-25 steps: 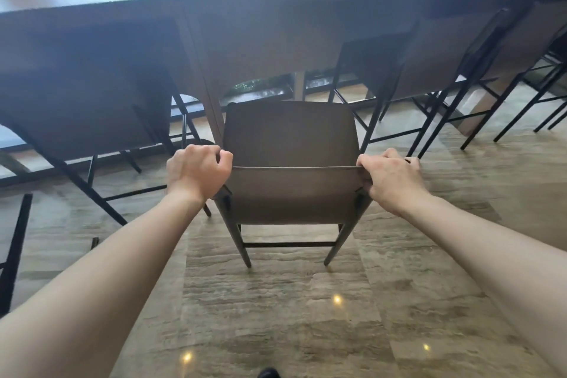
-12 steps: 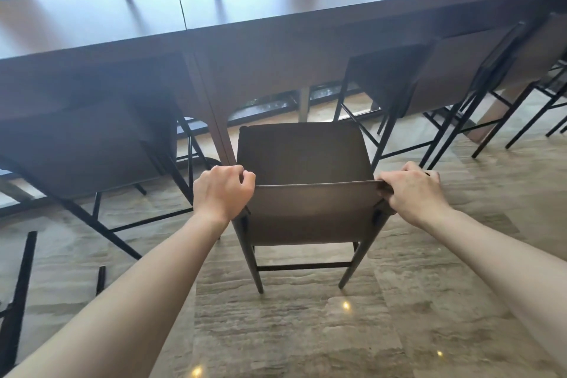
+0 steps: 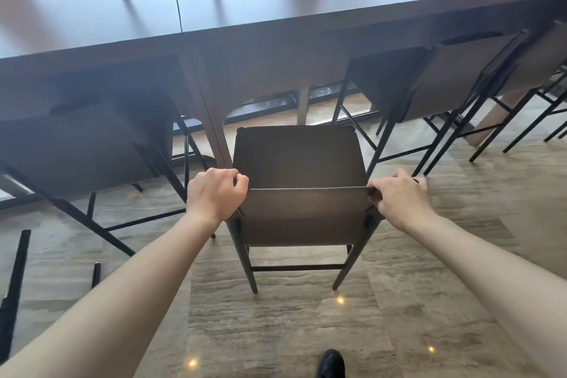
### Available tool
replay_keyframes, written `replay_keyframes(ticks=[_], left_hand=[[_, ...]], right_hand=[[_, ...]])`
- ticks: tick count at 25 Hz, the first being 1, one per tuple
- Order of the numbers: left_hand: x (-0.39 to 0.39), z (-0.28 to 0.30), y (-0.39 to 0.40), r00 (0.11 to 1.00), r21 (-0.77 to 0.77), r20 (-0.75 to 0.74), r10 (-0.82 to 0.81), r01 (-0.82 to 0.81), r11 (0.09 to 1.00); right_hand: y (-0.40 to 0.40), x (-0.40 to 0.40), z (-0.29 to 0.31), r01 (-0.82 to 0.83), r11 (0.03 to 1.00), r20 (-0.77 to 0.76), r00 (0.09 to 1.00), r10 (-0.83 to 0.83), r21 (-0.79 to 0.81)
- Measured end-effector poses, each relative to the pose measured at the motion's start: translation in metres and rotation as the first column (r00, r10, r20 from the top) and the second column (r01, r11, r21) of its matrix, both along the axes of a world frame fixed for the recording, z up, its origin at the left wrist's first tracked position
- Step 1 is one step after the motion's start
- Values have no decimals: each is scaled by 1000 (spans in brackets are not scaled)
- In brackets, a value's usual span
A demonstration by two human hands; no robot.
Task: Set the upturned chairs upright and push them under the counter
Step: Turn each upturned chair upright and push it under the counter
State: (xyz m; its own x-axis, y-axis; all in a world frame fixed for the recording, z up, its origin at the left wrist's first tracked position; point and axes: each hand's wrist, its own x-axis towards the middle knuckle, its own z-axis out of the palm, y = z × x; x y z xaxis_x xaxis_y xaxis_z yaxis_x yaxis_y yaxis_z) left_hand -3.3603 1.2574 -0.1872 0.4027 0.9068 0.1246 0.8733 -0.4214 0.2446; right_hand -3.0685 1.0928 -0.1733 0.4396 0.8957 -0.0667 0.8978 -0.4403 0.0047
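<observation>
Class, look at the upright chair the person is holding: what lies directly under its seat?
Under the chair only its dark legs and one crossbar above the stone floor show. The backrest, held by both hands, hides the space right beneath the seat.

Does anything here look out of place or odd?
Yes. Chairs hang upside down from the counter edge, one left, one right, legs slanting to the floor. The chair gripped by the left hand and right hand stands upright, not yet under the counter.
</observation>
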Motion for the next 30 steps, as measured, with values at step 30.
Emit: replay_keyframes(ticks=[30], left_hand=[[28,42,41,627,-683,-404,-666,277,676]], right_hand=[[106,51,46,-432,493,-613,731,-300,-755]])
